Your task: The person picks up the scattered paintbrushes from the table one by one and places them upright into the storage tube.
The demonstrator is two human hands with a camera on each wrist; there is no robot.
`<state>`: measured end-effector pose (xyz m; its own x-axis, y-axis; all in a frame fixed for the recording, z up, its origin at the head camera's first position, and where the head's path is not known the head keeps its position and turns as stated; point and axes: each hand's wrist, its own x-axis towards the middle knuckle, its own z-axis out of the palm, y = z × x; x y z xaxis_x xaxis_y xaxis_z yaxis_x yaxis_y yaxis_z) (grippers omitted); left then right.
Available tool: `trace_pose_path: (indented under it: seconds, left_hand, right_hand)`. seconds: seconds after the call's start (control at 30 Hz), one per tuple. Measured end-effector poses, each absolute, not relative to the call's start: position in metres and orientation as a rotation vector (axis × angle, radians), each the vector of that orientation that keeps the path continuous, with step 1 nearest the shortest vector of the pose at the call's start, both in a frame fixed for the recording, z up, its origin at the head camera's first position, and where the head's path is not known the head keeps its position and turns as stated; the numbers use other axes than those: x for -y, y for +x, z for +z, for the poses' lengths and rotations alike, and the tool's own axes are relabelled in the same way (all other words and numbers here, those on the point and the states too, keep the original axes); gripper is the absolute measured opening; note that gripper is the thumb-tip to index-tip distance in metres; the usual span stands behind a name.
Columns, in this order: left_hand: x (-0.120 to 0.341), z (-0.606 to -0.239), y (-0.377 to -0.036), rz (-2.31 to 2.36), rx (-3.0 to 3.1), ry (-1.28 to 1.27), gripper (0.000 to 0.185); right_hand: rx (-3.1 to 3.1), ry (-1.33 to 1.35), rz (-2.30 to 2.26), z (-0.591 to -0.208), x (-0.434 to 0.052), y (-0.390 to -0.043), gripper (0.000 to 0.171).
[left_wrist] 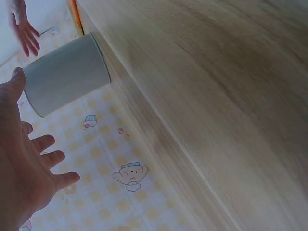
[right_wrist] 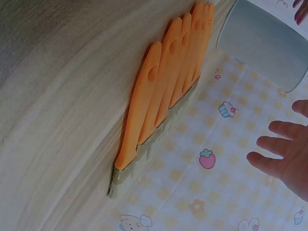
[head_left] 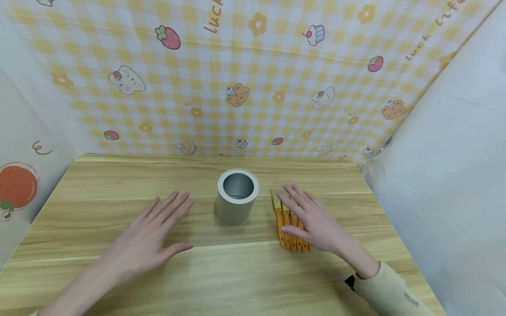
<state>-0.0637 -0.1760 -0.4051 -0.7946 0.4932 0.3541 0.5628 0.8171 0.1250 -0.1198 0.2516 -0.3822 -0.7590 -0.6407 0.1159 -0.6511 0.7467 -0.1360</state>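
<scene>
Both hands are out flat over the wooden desk here. The left hand has its fingers spread and straight, holding nothing, with the grey metal cup standing upright just off its fingertips toward the thumb side. The right hand is also flat, fingers apart, hovering right over a row of orange-handled brushes that lie side by side on the desk, bristles pointing away from the person. Can't tell if the palm actually touches them; the right wrist view shows the handles packed tight together. The cup sits between the two hands, just beside the brushes. Checkered cartoon cloth hangs behind the desk.
</scene>
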Motion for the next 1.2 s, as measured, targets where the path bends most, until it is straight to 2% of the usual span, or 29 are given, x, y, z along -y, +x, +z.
trace_pose_path:
  seconds: [0.33,0.83,1.2]
  left_hand:
    - [0.156,-0.403,-0.086,-0.56,2.813,-0.704,0.1]
    - [0.111,-0.408,-0.124,-1.173,2.836,-0.525,0.119]
    - [0.088,-0.417,-0.137,-1.414,2.775,-0.492,0.125]
  right_hand:
    - [2.836,0.969,0.462,-0.39,-0.249,-0.128,0.079]
    - [2.994,0.622,0.93,-0.412,-0.225,-0.135,0.065]
    - [3.082,0.389,0.842,-0.42,-0.212,-0.134,0.064]
